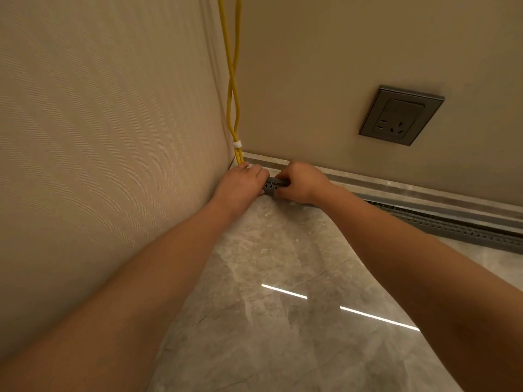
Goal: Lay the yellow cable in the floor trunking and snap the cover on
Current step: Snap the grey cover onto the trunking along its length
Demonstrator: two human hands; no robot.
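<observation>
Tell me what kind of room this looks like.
Probably a finished indoor room, a home or office, seen at a floor corner: polished marble-look floor tiles, a wall socket, textured wallpaper, and grey floor trunking along the skirting.

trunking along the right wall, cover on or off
Off there: the trunking shows its slotted side and open channel. Near the corner, both hands hide it, so cannot tell.
</observation>
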